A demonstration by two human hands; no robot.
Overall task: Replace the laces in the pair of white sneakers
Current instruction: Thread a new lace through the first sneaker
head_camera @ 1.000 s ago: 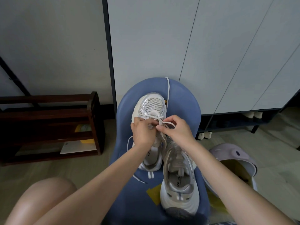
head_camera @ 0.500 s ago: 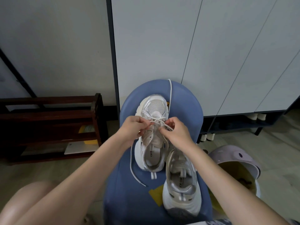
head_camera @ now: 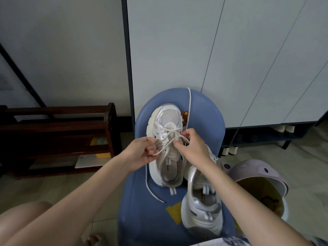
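two white sneakers sit on a blue chair [head_camera: 142, 210], toes pointing away from the person. the far sneaker [head_camera: 166, 144] lies on the middle of the seat; it has a mesh toe panel, glossy silver-white overlays, a thick pale sole and grey lining with dark print on the insole. its white lace [head_camera: 167, 142] crosses over the lower eyelets in a few passes near the toe, while the upper eyelets stay bare. the left hand [head_camera: 142, 152] pinches one lace end between thumb and curled fingers, just left of the shoe, and that end trails down the seat to a dark tip near the front. the right hand [head_camera: 193, 148] pinches the other part of the lace with thumb and forefinger over the shoe's right edge, the remaining fingers curled in. from there a strand runs up over the chair's back rim. the near sneaker [head_camera: 202, 206] sits at the right front of the seat, touching the first one; its tongue area is partly hidden by the right forearm, so its lacing cannot be told. a yellow scrap [head_camera: 173, 211] lies on the seat between them. a pale bin [head_camera: 257, 176] stands right of the chair, a dark wooden rack [head_camera: 58, 139] to the left.
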